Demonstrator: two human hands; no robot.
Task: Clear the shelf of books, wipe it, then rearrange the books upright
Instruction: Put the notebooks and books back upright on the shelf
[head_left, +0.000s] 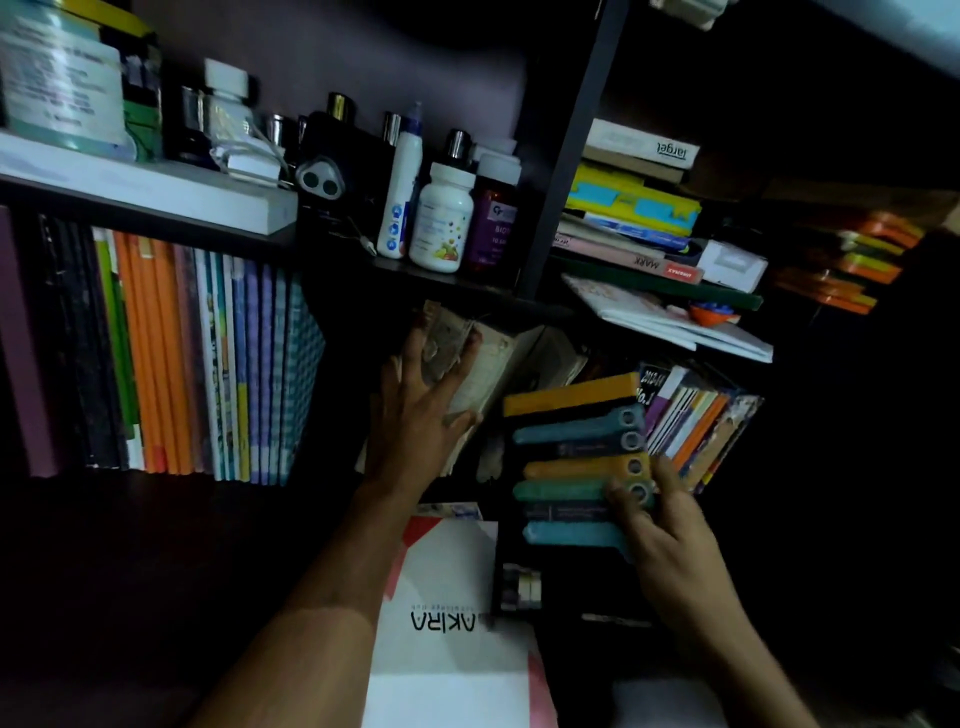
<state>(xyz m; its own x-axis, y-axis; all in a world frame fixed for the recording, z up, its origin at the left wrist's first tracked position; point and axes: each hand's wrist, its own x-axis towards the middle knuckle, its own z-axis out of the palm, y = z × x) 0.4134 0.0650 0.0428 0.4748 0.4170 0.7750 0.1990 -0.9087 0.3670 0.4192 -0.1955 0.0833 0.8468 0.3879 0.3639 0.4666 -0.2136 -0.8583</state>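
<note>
1. Leaning to the right in the head view, a worn book (470, 364) stands in the middle of the lower shelf, its long axis near upright; the left hand (421, 421) holds it, fingers spread over the cover and thumb curled at its lower edge.
2. The right hand (670, 540) grips the right end of a stack of binders (576, 462) lying flat, their long axes running left to right; about eight coloured spines show, yellow, teal, orange, green and dark ones.
3. Right of the stack, a row of thin books (696, 421) tilts right.
4. At far left, a row of upright books (208, 358) stands spine out; the count is too dense to tell.
5. The dark shelf unit (566, 156) fills a dim room; its upper board carries bottles (441, 218) and jars, number unclear.
6. A white booklet (452, 618) with red corners lies below the hands.
</note>
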